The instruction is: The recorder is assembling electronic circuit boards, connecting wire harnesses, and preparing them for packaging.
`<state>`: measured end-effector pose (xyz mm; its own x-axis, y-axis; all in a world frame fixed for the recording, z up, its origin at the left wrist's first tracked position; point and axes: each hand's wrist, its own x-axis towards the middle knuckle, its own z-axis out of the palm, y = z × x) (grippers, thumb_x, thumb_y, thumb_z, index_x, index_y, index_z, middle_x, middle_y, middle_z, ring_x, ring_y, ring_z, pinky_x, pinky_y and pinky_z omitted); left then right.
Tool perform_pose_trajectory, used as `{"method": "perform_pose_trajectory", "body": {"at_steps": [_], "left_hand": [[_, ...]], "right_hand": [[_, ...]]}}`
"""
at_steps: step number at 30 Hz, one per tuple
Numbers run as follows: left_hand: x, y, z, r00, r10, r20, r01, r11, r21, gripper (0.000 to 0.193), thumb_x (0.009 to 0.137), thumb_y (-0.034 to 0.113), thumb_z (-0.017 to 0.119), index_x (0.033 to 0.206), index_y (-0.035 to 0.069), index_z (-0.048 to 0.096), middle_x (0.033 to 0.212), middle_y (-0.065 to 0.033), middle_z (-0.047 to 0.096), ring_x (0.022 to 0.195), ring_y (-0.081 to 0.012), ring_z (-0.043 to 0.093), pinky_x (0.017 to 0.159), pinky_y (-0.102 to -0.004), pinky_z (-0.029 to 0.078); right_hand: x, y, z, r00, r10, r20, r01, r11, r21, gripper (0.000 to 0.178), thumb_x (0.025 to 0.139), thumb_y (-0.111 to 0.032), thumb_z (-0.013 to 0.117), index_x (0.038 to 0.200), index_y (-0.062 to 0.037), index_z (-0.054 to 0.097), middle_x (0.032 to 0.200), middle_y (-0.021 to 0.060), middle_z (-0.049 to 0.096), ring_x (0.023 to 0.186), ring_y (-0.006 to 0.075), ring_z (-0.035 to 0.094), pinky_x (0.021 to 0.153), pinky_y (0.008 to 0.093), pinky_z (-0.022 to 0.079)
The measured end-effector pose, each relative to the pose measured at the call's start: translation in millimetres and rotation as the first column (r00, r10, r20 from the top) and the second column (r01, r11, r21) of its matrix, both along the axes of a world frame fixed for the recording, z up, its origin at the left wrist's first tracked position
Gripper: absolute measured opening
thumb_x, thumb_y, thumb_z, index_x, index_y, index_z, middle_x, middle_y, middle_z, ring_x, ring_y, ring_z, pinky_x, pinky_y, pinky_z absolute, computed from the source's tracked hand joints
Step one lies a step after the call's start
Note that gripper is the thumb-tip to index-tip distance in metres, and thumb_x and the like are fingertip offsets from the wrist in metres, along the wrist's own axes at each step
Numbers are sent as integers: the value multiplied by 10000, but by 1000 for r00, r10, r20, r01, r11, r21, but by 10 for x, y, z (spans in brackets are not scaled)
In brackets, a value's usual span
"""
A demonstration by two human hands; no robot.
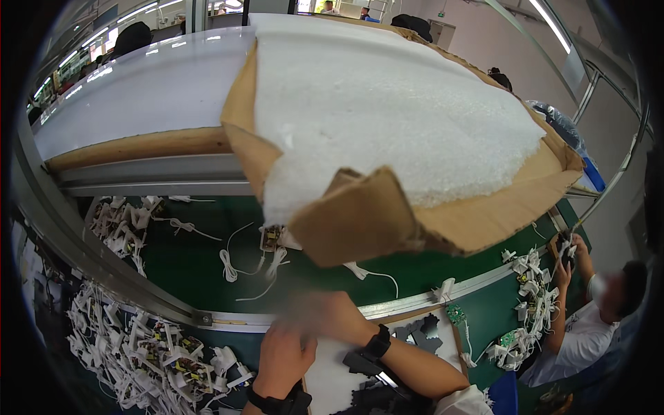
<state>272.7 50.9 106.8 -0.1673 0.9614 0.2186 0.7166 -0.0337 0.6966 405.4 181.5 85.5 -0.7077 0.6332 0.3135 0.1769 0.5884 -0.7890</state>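
Observation:
My left hand (282,356), with a black band on its wrist, is raised at the near edge of the green work surface (187,266). Close against it is my right hand (340,317), reaching in from the right, a black band on its wrist too. A blur covers the fingers of both, so whatever they hold cannot be made out. Just beyond them lies a circuit board (271,238) among white cables (232,266). Under my right forearm, dark flat pieces (418,332) are spread on a white board (328,387).
White plugs with cords and circuit boards form a large heap (149,353) at the left. A cardboard box (360,218) with white foam sheet (387,117) overhangs the belt. More plugs (529,304) line the right, where a co-worker (588,332) holds something small.

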Motion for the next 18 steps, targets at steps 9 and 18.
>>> {"method": "perform_pose_trajectory", "body": {"at_steps": [9,18], "left_hand": [[-54,-26,65,999,-26,46,27,999,-21,137,832,81,726,934,37,647,896,-116,636,847,-329,654,743,-425,537],[-140,-28,43,992,-45,120,45,999,7,144,815,26,700,941,12,632,898,-128,651,741,-302,662,684,-376,540]], "right_hand": [[4,-31,54,999,-24,24,25,999,-40,222,990,-174,638,1146,-36,717,855,160,741,700,253,739,657,351,576],[139,-211,659,962,-2,272,-95,935,341,126,922,-154,655,953,-38,690,843,141,704,765,326,711,692,431,566]]}}
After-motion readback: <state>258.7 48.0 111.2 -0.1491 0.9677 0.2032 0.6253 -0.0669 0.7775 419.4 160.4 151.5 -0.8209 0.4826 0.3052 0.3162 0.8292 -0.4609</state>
